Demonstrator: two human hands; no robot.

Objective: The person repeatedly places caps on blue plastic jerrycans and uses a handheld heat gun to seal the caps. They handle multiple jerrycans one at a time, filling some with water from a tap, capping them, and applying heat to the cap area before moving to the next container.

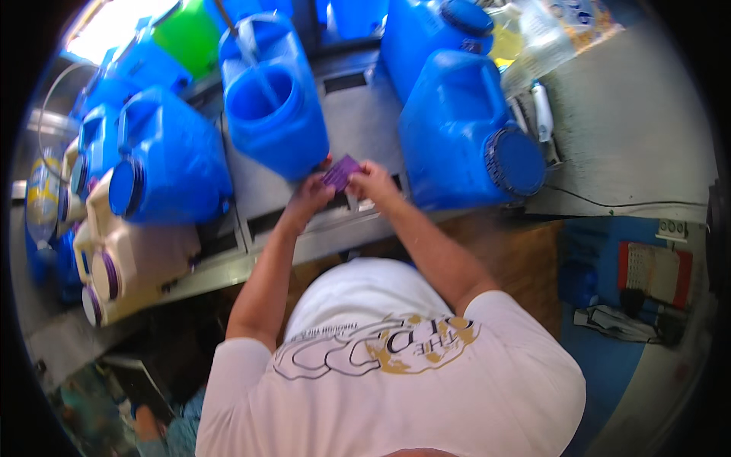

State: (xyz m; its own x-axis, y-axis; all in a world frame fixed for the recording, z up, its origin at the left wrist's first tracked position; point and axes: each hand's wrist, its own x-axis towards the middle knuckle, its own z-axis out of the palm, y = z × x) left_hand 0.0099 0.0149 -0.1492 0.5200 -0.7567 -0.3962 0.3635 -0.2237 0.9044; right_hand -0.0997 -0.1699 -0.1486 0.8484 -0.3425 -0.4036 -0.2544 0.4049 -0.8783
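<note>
Between my two hands is a small flat purple packet or card (341, 173) that bears printing. My left hand (311, 197) pinches its left edge, and my right hand (370, 181) has its right edge between thumb and fingers. Just beyond them stands an uncapped blue plastic water container (311, 128), its wide round mouth facing me. A clear stream of water (264, 85) falls from a thin pipe (224, 16) into that mouth. Something small and red, partly hidden, shows at the container's lower front beside my left hand.
Capped blue containers flank the open one, at left (177, 165) and right (457, 137). Cream containers (145, 251) with purple-rimmed caps lie at the counter's left edge. A white-handled tool (543, 111) and a black cable (617, 204) lie right. Part of another person (171, 437) shows lower left.
</note>
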